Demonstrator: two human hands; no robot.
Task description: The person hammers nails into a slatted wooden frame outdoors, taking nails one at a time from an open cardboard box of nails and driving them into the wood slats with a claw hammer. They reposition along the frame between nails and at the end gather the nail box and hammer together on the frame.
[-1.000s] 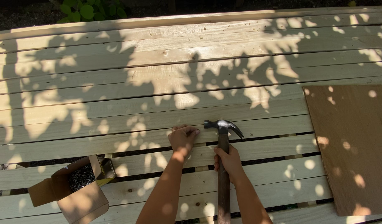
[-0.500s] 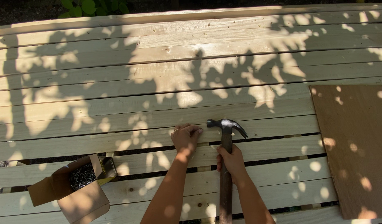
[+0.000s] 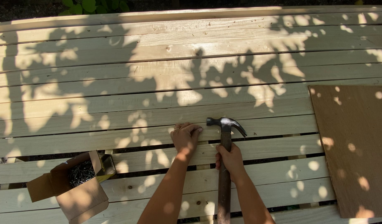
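the right hand [image 3: 229,159] is wrapped tight around the dark wooden handle of a steel claw hammer [image 3: 225,137], gripping high, just under the head. the hammer's long axis runs straight away from the person, handle toward the body, and the striking face points left, toward the left hand [image 3: 186,137]. that hand rests on a pale wooden deck board [image 3: 95,141] just left of the hammer head, fingers pinched narrow as if steadying something small; what it holds is too small to tell. so the gap that matters is the short one between hammer face and left fingertips. an open brown cardboard box of dark nails [image 3: 76,184] sits near the left arm, and a flat brown sheet of board [image 3: 352,149] lies well apart on the right.
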